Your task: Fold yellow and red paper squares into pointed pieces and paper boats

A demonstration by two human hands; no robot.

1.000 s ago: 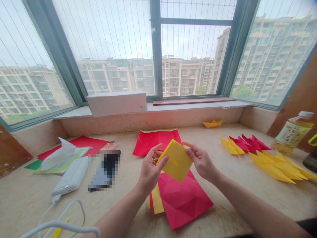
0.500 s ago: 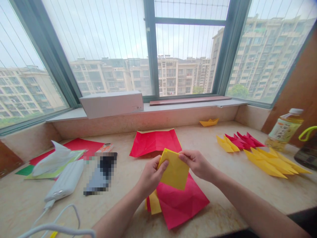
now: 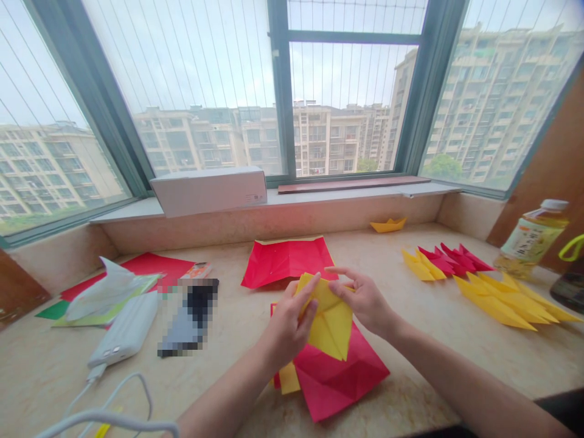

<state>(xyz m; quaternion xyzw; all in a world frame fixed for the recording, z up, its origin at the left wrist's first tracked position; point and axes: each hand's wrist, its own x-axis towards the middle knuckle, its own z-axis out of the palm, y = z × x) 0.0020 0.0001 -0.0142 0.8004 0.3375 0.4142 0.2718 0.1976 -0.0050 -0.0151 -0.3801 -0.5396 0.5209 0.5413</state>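
The left hand [image 3: 289, 319] is clasping folded yellow paper [image 3: 331, 328] over the crimson sheet [image 3: 344, 383]; the right hand [image 3: 367, 301] is touching its corner.

Left fingers are curling, mostly closed, round one side; the right thumb is resting near the edge farthest from the crimson sheet, its index finger standing apart, and whether hidden fingers are meeting that thumb, I cannot tell. The paper seems to be hanging without backing above the crimson sheet, so layers could be springing apart or creasing askew if the left grip slackens; a hard tug could be tearing the corner. It is looking bright and thin, creases crossing its face, its lower tip pointing towards the crimson sheet.
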